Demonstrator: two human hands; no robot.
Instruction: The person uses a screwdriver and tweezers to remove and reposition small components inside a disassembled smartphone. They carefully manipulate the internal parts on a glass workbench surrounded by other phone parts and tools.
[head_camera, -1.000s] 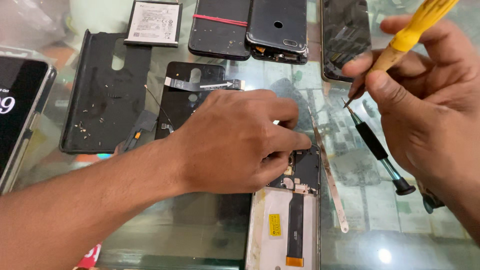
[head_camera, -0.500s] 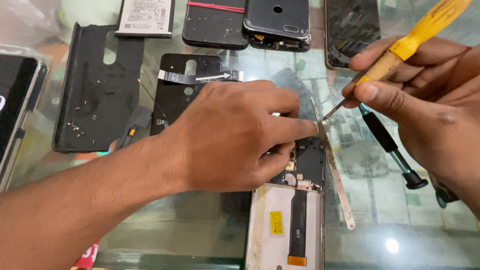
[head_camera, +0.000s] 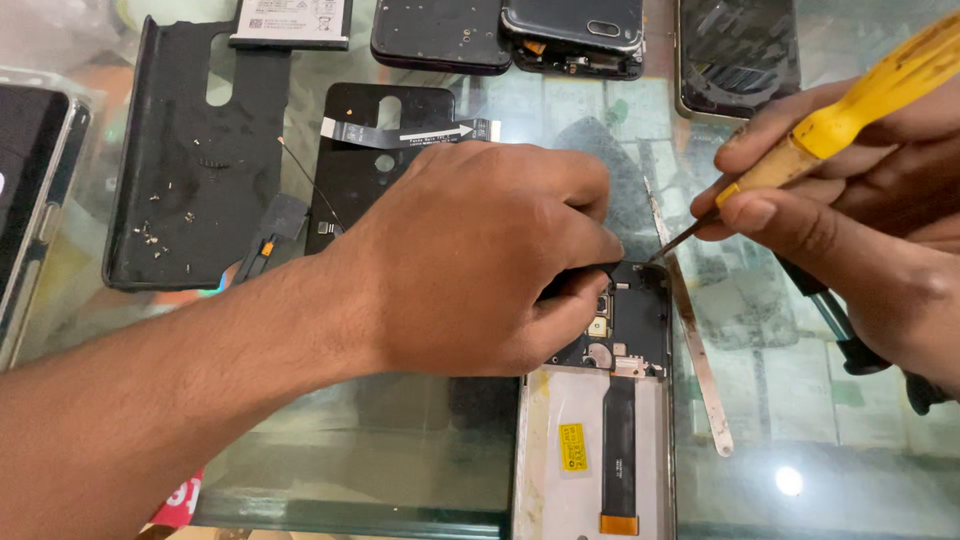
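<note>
Head view: small yellow rectangular sticker (head_camera: 572, 448) sits on the opened phone (head_camera: 600, 440) at about 6 o'clock, and a white-labelled battery (head_camera: 292, 20) lies up at 11. Left hand (head_camera: 470, 265) rests curled over the phone's top end, fingertips pressed onto the board. Right hand (head_camera: 850, 230), at 3 o'clock, pinches a yellow-handled screwdriver (head_camera: 800, 150), tip touching the phone's top right corner just beside the left fingertips.

A small yellow label (head_camera: 572, 449) sits on the opened phone's (head_camera: 600, 440) pale lower inside.
</note>
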